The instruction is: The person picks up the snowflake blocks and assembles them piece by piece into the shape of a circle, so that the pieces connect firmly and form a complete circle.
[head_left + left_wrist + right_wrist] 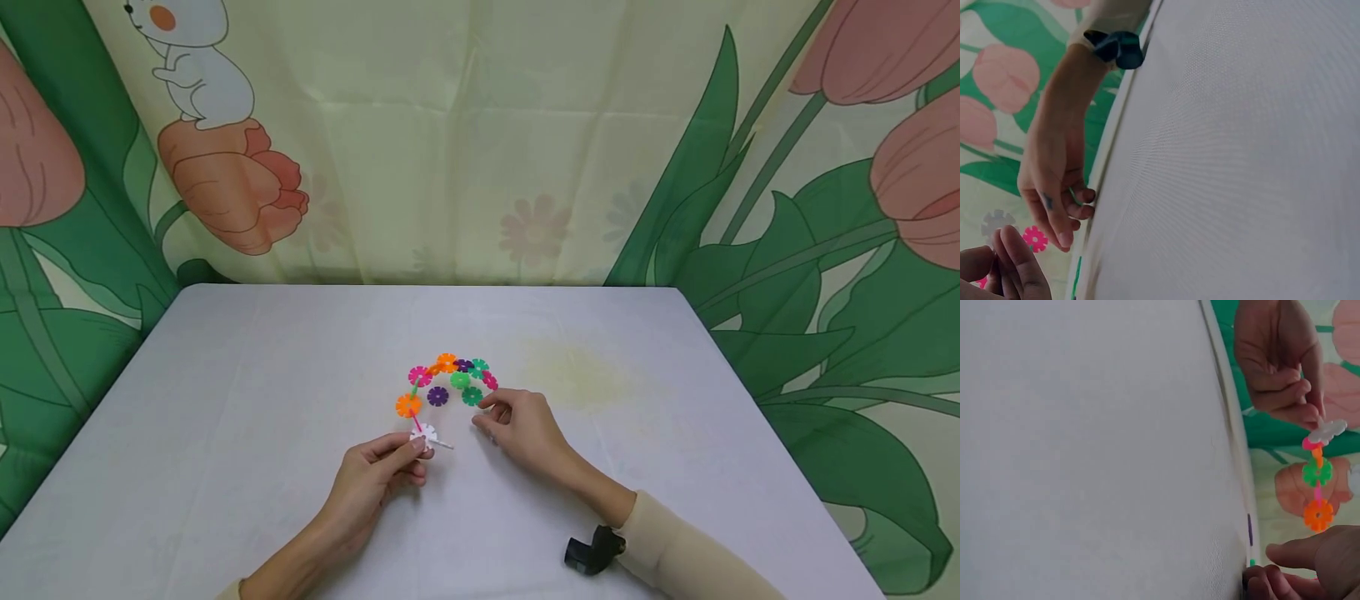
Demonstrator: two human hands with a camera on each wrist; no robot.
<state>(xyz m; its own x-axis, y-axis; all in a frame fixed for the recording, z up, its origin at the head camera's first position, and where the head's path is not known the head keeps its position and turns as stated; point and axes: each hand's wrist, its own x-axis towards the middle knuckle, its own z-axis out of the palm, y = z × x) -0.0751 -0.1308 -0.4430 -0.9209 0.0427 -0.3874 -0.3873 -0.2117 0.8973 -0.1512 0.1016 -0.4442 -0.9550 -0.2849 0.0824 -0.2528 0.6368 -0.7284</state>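
In the head view my left hand [378,475] pinches a white snowflake disc [427,432] between thumb and fingers; another white disc, seen edge-on, juts from it. This is the near end of a curved chain of slotted plastic discs, with an orange disc [408,406] and a pink disc [420,377] further along. My right hand [525,429] hovers by the chain's other side, thumb and index finger apart, with nothing visible between them. Its index fingertip is beside a green disc [472,396]; contact is unclear. The right wrist view shows the chain edge with a green disc [1317,473].
Inside the chain's curve lie a loose-looking purple disc [437,396] and a light green disc [460,380]. A white cloth covers the table [247,375]. Behind it hangs a printed curtain [450,167]. A black wrist device [595,552] sits at my right cuff.
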